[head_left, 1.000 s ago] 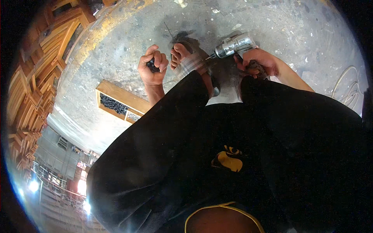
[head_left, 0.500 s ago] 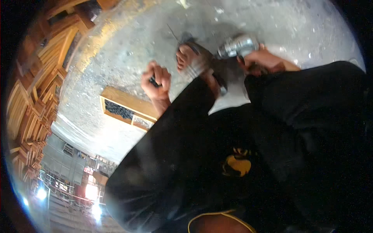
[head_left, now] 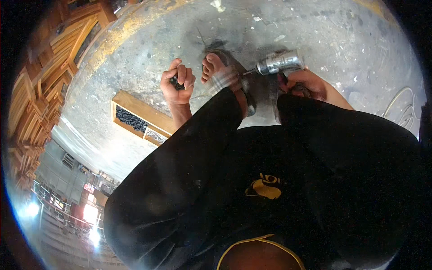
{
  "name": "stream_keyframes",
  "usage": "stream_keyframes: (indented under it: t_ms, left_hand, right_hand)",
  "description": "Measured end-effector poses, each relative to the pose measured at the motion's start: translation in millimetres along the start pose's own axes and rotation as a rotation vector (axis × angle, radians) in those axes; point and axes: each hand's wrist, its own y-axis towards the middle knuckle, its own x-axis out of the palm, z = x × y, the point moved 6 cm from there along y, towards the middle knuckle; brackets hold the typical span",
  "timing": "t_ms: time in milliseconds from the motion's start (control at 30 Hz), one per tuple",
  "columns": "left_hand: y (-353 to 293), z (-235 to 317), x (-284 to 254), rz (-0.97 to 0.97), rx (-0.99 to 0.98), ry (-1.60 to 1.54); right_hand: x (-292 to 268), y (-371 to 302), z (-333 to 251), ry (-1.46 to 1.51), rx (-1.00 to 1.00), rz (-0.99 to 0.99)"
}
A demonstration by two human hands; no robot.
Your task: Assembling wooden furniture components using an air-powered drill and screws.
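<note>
My left hand [head_left: 177,85] is raised over the floor left of my foot, its fingers curled around small black pieces [head_left: 176,83] that partly show in the palm. On the right, my right hand [head_left: 308,84] grips a silver pistol-shaped power drill [head_left: 281,62]. The drill's nose and thin bit point left, toward my sandalled foot [head_left: 215,65]; its handle is mostly hidden by the fingers. Close to the left forearm lies a wooden box [head_left: 144,109] with two compartments. One holds many small black pieces [head_left: 130,120], the other small whitish-silver pieces [head_left: 156,136].
Grey, stained concrete floor [head_left: 252,27] surrounds my feet. Stacked wooden frames [head_left: 49,76] line the far left. A pale hose [head_left: 402,105] lies coiled at the right edge. My black-clad knees [head_left: 180,157] fill the lower middle. A blurred checked strip [head_left: 222,80] crosses the foot.
The view has shifted a little, bringing the hose into sight at the right. My left hand stays closed, slightly further left and turned a bit. The drill is still in my right hand.
</note>
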Motion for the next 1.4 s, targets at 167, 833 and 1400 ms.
stream_keyframes:
  t_ms: [167, 833, 1400]
  left_hand:
    - [9, -11, 6, -0.004, -0.046, 0.084]
    - [5, -12, 5, -0.092, 0.007, 0.08]
    - [16, -15, 0, -0.037, -0.019, 0.098]
  right_hand:
    - [-2, 2, 1, 0.077, 0.131, -0.007]
    - [-1, 4, -1, -0.193, 0.201, -0.033]
    - [3, 14, -4, -0.23, 0.08, -0.111]
